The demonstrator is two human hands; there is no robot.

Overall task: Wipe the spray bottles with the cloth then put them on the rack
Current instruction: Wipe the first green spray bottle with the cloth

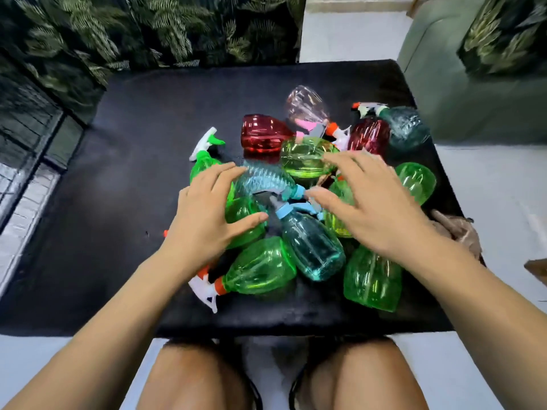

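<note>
1. head view, task items: the spray bottles [296, 190] lie on their sides in a heap on the black table [118, 202], right of centre. green, teal, red, pink and yellow-green bodies touch or overlap.
2. left hand [207, 214]: palm down, fingers spread wide over the heap's left side, thumb against a green bottle [245, 223]. it grips nothing.
3. right hand [370, 208]: palm down, fingers spread wide over the heap's right side, near a yellow-green bottle [305, 161]. it holds nothing; contact cannot be told.
4. a teal bottle [313, 247] lies between the two hands.
5. a brownish crumpled item [455, 229] sits at the table's right edge, partly behind the right forearm; its nature is unclear.
</note>
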